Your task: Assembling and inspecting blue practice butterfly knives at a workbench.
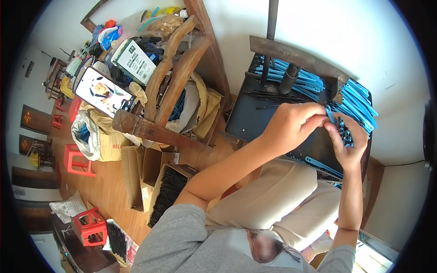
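My left hand (300, 123) reaches over the dark work table and pinches the end of a slim blue plastic strip (329, 112). Beside it, my right hand (356, 139) is closed around a bunch of similar blue strips (344, 130) with dark ends facing up. The two hands almost touch. Just beyond them stands a metal press fixture (288, 79) with a dark crossbar. Piles of long blue strips (357, 103) lie behind and to the right of it. Thin black rods (273, 96) rest on the table top, left of the fixture.
One loose blue strip (323, 166) lies along the table's near edge. To the left, a wooden frame (168, 132) carries a phone (104, 92). Below it stand open cardboard boxes (133, 177), one filled with black rods (167, 193). Red stools (78, 160) stand farther left.
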Demonstrator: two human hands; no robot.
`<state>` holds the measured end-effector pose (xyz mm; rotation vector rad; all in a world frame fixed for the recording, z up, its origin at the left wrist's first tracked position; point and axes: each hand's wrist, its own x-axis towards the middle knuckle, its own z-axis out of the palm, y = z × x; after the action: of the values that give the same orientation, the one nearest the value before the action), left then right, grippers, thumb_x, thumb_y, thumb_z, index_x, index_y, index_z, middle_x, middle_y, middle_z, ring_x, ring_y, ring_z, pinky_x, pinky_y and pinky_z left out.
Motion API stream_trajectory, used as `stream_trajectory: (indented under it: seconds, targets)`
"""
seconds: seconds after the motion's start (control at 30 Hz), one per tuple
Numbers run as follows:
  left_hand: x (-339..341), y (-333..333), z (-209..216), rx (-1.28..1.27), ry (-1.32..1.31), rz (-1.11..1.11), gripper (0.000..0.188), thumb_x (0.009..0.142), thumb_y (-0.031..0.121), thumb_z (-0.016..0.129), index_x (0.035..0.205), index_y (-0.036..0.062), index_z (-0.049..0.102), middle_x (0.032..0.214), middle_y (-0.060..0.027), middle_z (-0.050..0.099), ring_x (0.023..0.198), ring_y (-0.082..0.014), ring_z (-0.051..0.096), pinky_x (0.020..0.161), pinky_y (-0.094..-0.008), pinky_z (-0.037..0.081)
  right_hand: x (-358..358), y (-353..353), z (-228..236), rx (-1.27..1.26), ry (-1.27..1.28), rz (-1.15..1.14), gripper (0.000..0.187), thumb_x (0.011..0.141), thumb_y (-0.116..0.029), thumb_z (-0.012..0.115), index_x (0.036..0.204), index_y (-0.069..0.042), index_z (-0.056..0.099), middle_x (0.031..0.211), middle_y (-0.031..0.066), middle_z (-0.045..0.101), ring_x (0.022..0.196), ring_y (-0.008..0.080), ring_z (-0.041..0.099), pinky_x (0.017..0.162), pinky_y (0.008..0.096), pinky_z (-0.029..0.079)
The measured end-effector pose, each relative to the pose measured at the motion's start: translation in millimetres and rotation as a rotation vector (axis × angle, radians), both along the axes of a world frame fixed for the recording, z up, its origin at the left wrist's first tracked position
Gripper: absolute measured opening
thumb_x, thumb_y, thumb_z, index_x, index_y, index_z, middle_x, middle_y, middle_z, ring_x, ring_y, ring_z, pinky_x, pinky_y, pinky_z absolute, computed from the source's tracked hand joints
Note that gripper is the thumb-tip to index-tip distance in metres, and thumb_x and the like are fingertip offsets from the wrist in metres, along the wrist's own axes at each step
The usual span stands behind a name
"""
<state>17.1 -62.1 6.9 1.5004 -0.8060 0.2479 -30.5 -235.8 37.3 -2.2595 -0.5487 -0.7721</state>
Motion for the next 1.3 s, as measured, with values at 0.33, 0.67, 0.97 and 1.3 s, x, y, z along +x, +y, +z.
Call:
stream_trajectory:
  seconds: [0.33, 0.67, 0.97, 1.3]
  targets:
    - [-79.1, 56.1, 66.7, -0.017, -0.159, 0.233, 0.026, 0.075, -0.005, 0.069, 0.099, 0.0039, 0.066, 0.109, -0.0145, 0.065, 0.082, -0.0298, 0.066, 0.066, -0.0361, 0.054, 1.4, -3.0, -4.4, 0.007, -0.282, 0.021, 0.014, 0.07, 0.003, 0.073, 0.078, 0.0, 0.063, 0.067, 0.0073, 0.064, 0.054, 0.0168, 0.058, 0.053, 0.0251, 0.045]
    - [-134.2, 84.4, 116.3, -0.557, -0.33, -0.339, 0.05, 0.091, 0.012, 0.061, 0.137, 0.0216, 0.045, 0.151, -0.0105, 0.031, 0.134, -0.0297, 0.025, 0.082, -0.0591, 0.044, 6.6, -11.9, -8.0, 0.15, -0.41, -0.095, 0.018, 0.085, -0.002, 0.066, 0.071, 0.002, 0.055, 0.066, 0.0086, 0.056, 0.056, 0.0155, 0.048, 0.052, 0.0261, 0.035]
    - [-205.3, 16.4, 209.2, -0.649, 0.732, 0.414, 0.014, 0.088, 0.01, 0.059, 0.098, 0.0021, 0.055, 0.114, -0.0147, 0.051, 0.089, -0.0269, 0.052, 0.072, -0.0479, 0.048, 6.4, -14.4, -10.5, 0.178, -0.315, -0.137, 0.017, 0.084, 0.002, 0.066, 0.071, 0.001, 0.056, 0.064, 0.0071, 0.056, 0.056, 0.0152, 0.048, 0.053, 0.026, 0.037]
    - [-251.2, 29.7, 186.5, -0.673, 0.889, 0.371, 0.019, 0.08, 0.003, 0.059, 0.099, 0.0016, 0.055, 0.116, -0.0156, 0.05, 0.09, -0.0315, 0.052, 0.073, -0.0511, 0.048, 10.1, -15.5, -14.8, 0.146, -0.31, -0.171, 0.017, 0.082, 0.004, 0.068, 0.071, 0.0, 0.056, 0.062, 0.0035, 0.052, 0.053, 0.0095, 0.043, 0.049, 0.0233, 0.034]
